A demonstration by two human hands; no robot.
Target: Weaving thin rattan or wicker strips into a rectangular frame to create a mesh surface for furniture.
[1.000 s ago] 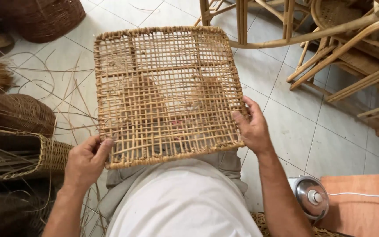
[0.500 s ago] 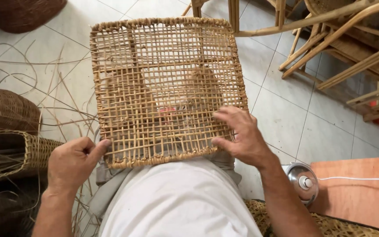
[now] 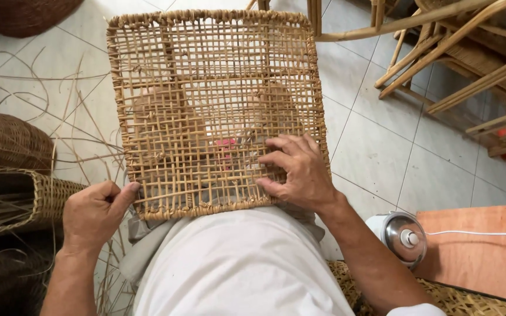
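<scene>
Panel (image 3: 212,105) of woven rattan lies flat, pointing away; left hand (image 3: 92,213) pinches its corner, right hand (image 3: 300,169) rests spread on it.

The pale tiled floor (image 3: 382,146) carried loose cane strands (image 3: 60,111), woven baskets (image 3: 7,140) at left, and cane chair frames (image 3: 458,64) at right.
</scene>
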